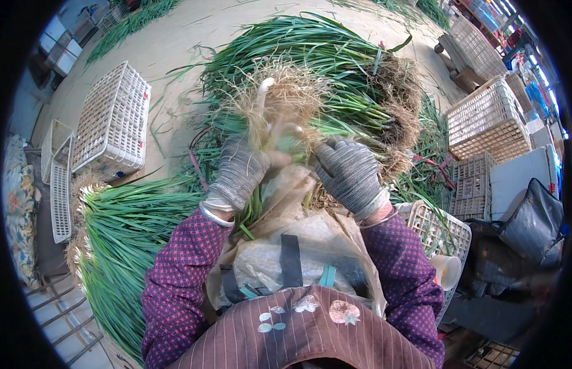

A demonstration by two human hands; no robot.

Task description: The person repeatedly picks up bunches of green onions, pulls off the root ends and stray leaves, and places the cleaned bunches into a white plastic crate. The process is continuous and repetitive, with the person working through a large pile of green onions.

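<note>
My left hand (243, 168), in a grey knit glove, is closed on a bunch of green-leaved allium plants, whose pale stems and tangled roots (295, 90) stand up above it, partly blurred. Close by on the right, my right hand (348, 173), gloved alike, has its fingers bent at the stems and roots; whether it grips them is unclear. Beyond both hands lies a large heap of the same plants (309, 50), with brown soiled roots (403, 101) to the right. A plastic sheet (299, 244) covers my lap. On the left, plants with whiter stem ends (129, 226) lie in a pile.
White plastic crates stand at the left (113, 120) and the right (488, 117). Near my right forearm is another crate (461, 235) with a plastic cup (447, 272) beside it. A dark bag (532, 221) lies at the far right. Loose leaves are scattered on the floor (184, 32).
</note>
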